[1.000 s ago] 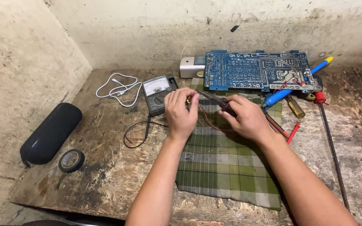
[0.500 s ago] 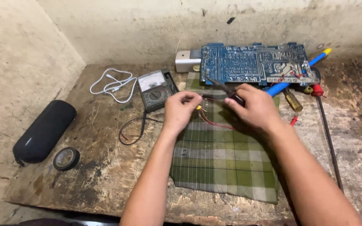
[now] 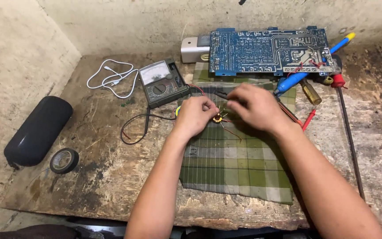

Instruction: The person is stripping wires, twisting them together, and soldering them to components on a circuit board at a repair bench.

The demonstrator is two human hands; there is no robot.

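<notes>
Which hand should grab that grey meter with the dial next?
Probably the left hand: it sits closest to the meter. The right hand is farther off and seems to hold a dark probe.

Meter left of cloth, board behind.

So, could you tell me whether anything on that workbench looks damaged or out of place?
The wooden bench top is worn, stained and chipped along its front edge. The checked cloth lies slightly askew. Otherwise nothing stands out: the left hand holds a small copper coil, the right hand a probe, beside the meter.
</notes>
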